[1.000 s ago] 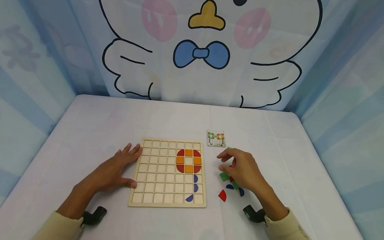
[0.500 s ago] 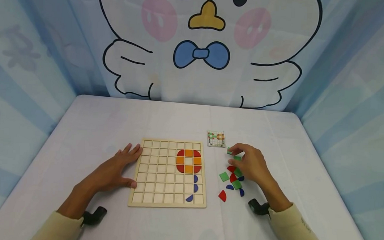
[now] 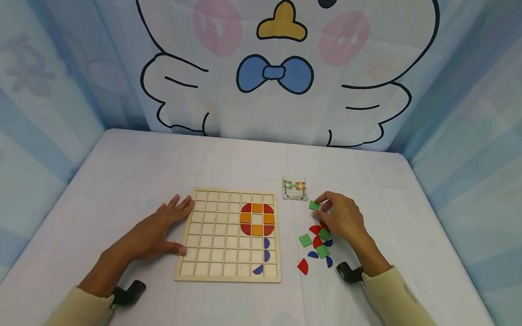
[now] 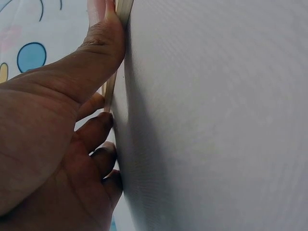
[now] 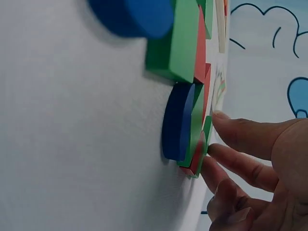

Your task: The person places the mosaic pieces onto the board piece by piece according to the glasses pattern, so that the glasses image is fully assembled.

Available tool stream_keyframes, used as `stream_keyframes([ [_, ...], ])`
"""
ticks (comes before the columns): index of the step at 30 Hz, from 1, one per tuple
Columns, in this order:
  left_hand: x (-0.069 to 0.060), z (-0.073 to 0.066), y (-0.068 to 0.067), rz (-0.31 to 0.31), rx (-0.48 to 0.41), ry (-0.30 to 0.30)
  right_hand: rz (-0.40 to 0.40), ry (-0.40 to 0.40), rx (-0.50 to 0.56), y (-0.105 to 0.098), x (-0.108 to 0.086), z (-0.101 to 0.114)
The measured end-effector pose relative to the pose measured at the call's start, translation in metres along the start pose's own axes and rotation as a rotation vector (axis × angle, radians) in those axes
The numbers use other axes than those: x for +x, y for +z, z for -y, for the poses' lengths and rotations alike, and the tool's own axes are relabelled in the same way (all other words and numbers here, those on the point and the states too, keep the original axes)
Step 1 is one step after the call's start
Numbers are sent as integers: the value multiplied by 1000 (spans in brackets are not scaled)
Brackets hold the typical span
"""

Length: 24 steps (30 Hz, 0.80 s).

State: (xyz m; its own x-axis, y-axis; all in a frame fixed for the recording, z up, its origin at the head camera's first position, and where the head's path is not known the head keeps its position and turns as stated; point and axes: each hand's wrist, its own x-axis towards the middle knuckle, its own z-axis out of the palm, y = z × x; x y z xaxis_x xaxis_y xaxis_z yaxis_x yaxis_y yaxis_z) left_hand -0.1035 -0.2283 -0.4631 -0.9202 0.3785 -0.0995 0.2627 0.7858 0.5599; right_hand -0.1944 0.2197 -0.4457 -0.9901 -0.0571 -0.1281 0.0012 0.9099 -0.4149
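My left hand (image 3: pixel 157 231) spreads along the left edge of a wooden grid board (image 3: pixel 212 281), its thumb and fingers touching the rim; the left wrist view shows the thumb (image 4: pixel 103 43) against that edge. At the far end of a loose group of pieces, my right hand (image 3: pixel 340 216) pinches a green square block (image 3: pixel 314 205) between thumb and fingertips. In the right wrist view this block (image 5: pixel 208 127) sits between the thumb and index finger. On the board lie red quarter-rounds (image 3: pixel 267 230) and orange squares (image 3: pixel 256 230) in a ring, with blue half-rounds (image 3: pixel 258 269) below.
Right of the board lie loose green squares (image 3: pixel 305 240), red quarter-rounds (image 3: pixel 303 266) and blue half-rounds (image 3: pixel 313 255). A small pattern card (image 3: pixel 294 189) rests behind them, near the board's far right corner. Patterned curtains enclose the white table (image 3: pixel 234 164).
My right hand has moved away from me and slightly to the right, from above the loose pieces to the far green square, which has shifted slightly. My left hand stays at the board.
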Motion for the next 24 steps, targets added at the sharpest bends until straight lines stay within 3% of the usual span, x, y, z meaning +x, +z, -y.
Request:
stream_keyframes([
  [13,0,1,2,-7,13,-1,18,-29,-28,4,9,6],
  [24,1,0,2,-8,26,-12,-21,-95,35,9,-1,15],
])
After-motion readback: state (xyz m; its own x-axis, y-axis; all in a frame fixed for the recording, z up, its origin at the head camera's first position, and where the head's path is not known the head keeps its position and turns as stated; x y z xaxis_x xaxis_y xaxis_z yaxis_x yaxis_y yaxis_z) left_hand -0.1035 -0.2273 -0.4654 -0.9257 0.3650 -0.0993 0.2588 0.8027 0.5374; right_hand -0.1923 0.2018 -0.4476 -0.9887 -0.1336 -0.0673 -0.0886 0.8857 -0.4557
